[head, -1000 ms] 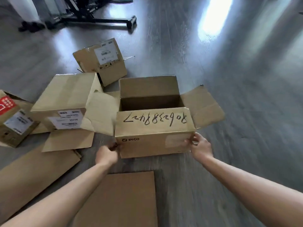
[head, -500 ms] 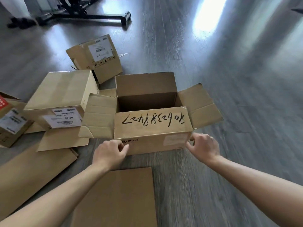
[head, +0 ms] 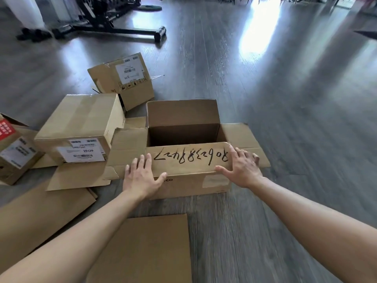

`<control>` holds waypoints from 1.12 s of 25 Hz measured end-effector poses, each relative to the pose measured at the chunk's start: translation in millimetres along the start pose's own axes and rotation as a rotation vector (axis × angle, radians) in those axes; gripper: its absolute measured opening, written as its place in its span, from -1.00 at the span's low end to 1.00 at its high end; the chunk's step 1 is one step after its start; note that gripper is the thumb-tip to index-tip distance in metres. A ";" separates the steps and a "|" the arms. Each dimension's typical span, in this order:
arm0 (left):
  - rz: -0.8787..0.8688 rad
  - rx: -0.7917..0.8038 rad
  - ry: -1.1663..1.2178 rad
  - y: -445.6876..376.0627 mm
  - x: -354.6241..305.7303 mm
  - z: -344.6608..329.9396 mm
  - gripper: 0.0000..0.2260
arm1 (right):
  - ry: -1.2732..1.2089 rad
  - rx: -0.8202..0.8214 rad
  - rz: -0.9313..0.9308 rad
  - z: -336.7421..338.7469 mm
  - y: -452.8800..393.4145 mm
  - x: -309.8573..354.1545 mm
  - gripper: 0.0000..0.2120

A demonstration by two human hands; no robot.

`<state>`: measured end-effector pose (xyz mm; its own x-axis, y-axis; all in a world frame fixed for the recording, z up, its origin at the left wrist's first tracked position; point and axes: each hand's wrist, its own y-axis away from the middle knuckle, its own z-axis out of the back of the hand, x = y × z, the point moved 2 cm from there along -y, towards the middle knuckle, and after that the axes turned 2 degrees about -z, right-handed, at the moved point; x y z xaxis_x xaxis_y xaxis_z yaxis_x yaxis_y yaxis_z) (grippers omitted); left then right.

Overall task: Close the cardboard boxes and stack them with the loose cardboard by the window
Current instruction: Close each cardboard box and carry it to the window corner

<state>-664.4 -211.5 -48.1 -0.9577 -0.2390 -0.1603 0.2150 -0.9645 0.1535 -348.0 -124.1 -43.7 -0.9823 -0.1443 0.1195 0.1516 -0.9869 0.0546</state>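
- Since half a second ago both hands have come up from the box's lower front corners onto its near flap; the left side flap, then raised at a slant, now lies flatter.
- The open cardboard box (head: 189,183) stands on the grey wooden floor (head: 295,99), directly ahead of the person, its far flap upright and its side flaps spread outward.
- The near flap (head: 189,160), with handwritten black digits across it, is folded partly over the opening.
- The left hand (head: 140,178) rests flat on the flap's left end, fingers (head: 141,162) straight and spread, thumb along the front fold.
- The right hand (head: 243,168) lies on the flap's right end, fingers (head: 236,154) extended over the corner, thumb along the front fold; neither hand grips anything.
- Just beside the box on the left sits a closed labelled box (head: 79,127), and beyond it a smaller tilted box (head: 124,82).
- A box with a red sticker (head: 14,148) shows at the left edge.
- Loose flat cardboard (head: 146,252) lies on the floor near the person, and another sheet (head: 40,211) lies to the left.
- A black stand (head: 114,29) stands well apart at the far end.
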 end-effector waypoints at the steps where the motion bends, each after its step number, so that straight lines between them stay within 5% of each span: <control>1: -0.008 0.008 0.033 0.5 -0.2 -1.5 -0.14 | -0.047 0.011 0.006 -0.9 -1.2 0.0 0.01; 7: 0.000 -0.081 0.583 0.1 -8.6 30.6 -0.04 | -0.418 -0.100 -0.016 23.0 -0.1 4.2 0.07; 12: 0.019 -0.234 0.799 5.0 -14.9 66.5 -0.20 | -0.551 -0.232 -0.036 72.6 4.4 4.3 -0.06; 16: 0.124 -0.141 0.697 3.8 -11.8 83.7 -0.40 | -0.395 -0.054 0.004 104.0 13.3 2.6 -0.18; 19: -0.013 0.151 0.384 6.2 -13.8 88.9 -0.50 | -0.335 0.112 0.003 115.9 18.5 2.1 -0.17; 23: -0.181 0.534 0.190 22.1 -23.8 62.9 -0.33 | -0.159 0.354 0.064 91.9 31.2 17.4 -0.07; 28: -0.271 0.307 -0.094 42.9 -29.8 7.6 -0.18 | 0.141 0.218 0.250 14.7 58.7 32.7 -0.10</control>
<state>-628.0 -244.9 -29.4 -0.9880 0.0436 -0.1479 -0.1006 -0.9092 0.4041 -369.6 -185.7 -22.1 -0.9151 -0.4027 0.0187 0.3940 -0.8835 0.2534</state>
